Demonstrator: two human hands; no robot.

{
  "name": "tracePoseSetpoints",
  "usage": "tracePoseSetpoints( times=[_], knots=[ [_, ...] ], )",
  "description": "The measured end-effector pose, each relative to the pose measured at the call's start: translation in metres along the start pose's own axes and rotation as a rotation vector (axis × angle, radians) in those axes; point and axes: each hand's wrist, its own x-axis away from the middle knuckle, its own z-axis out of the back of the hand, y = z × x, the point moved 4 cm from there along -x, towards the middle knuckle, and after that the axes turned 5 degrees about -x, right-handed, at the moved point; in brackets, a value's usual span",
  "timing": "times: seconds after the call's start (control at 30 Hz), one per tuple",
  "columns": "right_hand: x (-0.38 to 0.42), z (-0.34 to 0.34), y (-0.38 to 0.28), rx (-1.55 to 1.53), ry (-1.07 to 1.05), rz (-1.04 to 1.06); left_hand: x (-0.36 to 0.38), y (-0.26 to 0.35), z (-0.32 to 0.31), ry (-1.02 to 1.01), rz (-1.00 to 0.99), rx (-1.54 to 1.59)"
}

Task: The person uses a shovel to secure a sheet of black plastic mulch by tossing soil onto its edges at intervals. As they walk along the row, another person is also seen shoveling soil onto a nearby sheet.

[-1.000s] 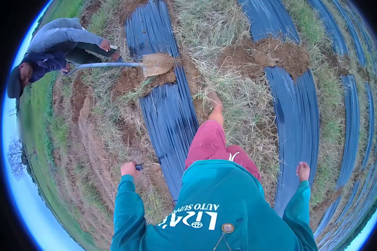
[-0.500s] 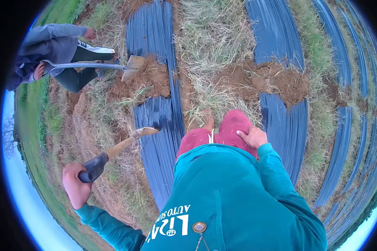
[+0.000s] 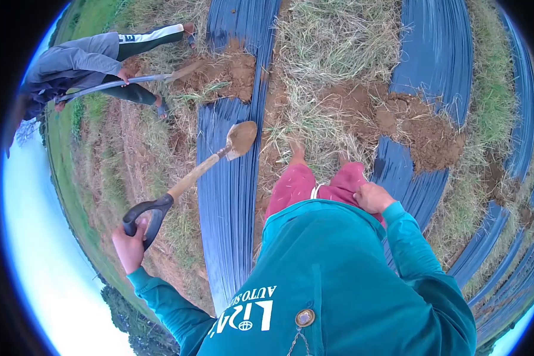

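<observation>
1. Since half a second ago the shovel (image 3: 190, 175) has swung up and forward: its blade (image 3: 242, 137) now hangs over the black plastic mulch strip (image 3: 228, 196), higher in view than before, with soil on it.
2. That reads as a swing in progress rather than a dig; the blade is off the ground, as far as the view shows.
3. Left hand (image 3: 130, 246) is clenched around the black D-grip (image 3: 145, 215), arm stretched out to the left, teal sleeve visible.
4. Right hand (image 3: 372, 197) has stayed on the red-trousered thigh (image 3: 347, 181), fingers curled, grasping no tool; whether it pinches fabric is unclear.
5. Bare soil patches (image 3: 421, 127) lie across the mulch rows ahead, dry grass (image 3: 332, 53) between.
6. A co-worker (image 3: 83, 62) at upper left bends over a second shovel (image 3: 136, 80), blade in a soil heap (image 3: 231, 68).
</observation>
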Motion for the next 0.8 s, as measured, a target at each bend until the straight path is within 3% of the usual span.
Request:
tracePoseSetpoints(
  times=[0.07,0.13,0.2,0.37,0.43,0.5,0.57,0.67,0.73,0.77,0.8],
  knots=[
    [0.007,0.009,0.022,-0.025,0.067,-0.015,0.025,0.013,-0.055,-0.127,-0.047,-0.079],
    [0.012,0.029,0.026,0.005,0.112,-0.003,0.06,0.046,-0.084,-0.093,-0.019,0.222],
    [0.014,0.037,0.032,0.067,0.115,0.013,0.096,0.088,-0.1,-0.114,0.053,0.257],
    [-0.032,0.028,0.033,0.114,-0.077,0.186,0.164,0.195,-0.112,-0.228,-0.522,0.024],
    [-0.055,0.026,0.015,0.005,0.037,0.329,0.167,0.213,-0.092,-0.283,-0.422,0.073],
    [-0.077,0.03,-0.017,-0.306,-0.112,0.206,0.162,0.216,-0.075,-0.283,-0.282,0.215],
    [-0.128,-0.014,-0.035,-0.544,-0.088,0.233,0.159,0.223,-0.061,-0.171,-0.105,0.403],
    [-0.135,-0.038,-0.072,-1.305,-0.332,0.004,0.158,0.2,-0.092,-0.044,0.223,0.754],
    [-0.141,-0.049,-0.081,-1.662,-0.42,-0.112,0.18,0.155,-0.151,-0.082,0.725,1.131],
    [-0.16,-0.067,-0.08,-1.698,-0.454,-0.038,0.195,0.158,-0.171,-0.164,0.942,1.291],
    [-0.17,-0.081,-0.07,-1.645,-0.288,-0.165,0.206,0.164,-0.189,-0.167,1.015,1.342]
  ],
)
